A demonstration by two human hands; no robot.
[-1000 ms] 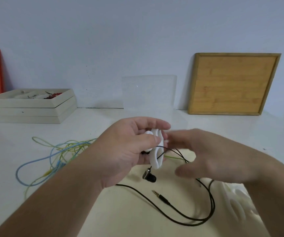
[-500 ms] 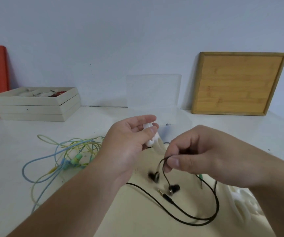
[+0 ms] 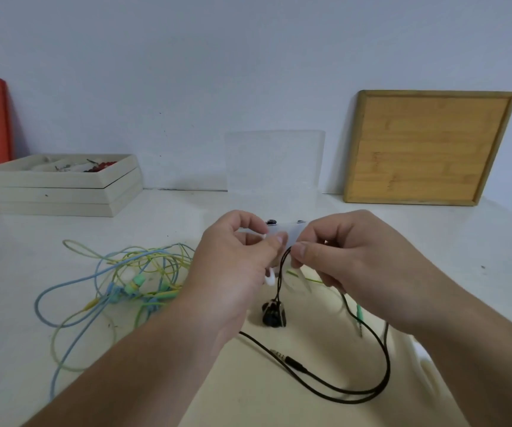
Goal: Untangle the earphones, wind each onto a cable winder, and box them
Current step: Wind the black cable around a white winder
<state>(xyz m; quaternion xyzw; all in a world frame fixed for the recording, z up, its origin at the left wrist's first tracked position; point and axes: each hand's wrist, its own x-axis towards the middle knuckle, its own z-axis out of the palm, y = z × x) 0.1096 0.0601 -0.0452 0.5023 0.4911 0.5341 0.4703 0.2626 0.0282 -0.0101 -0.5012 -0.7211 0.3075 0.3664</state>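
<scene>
1. Head view, nine o'clock of your hands: the blue and yellow-green earphones [image 3: 131,278] lie tangled on the table [image 3: 17,303].
2. Your left hand [image 3: 236,272] is raised, fingers curled round the white cable winder [image 3: 269,280], thumb pointing toward three o'clock.
3. Your right hand [image 3: 356,266], just beside it, pinches the black earphone cable [image 3: 281,272] between thumb and forefinger.
4. The black earbuds [image 3: 274,312] are below the pinch, at six o'clock.
</scene>
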